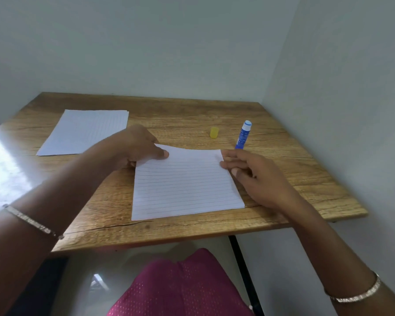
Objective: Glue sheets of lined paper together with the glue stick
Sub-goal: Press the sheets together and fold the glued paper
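A lined sheet (185, 188) lies in the middle of the wooden table (192, 226). My left hand (132, 147) pinches its far left corner, which is lifted slightly off the table. My right hand (255, 174) rests with its fingertips on the sheet's far right edge, fingers apart. The uncapped blue and white glue stick (243, 135) lies just beyond my right hand. Its yellow cap (214, 132) lies to the left of it. A stack of lined paper (84, 132) sits at the far left of the table.
Pale walls close off the table at the back and on the right. The table's front edge runs just above my lap, and a black table leg (244, 274) goes down at the right. Glare covers the table's left side.
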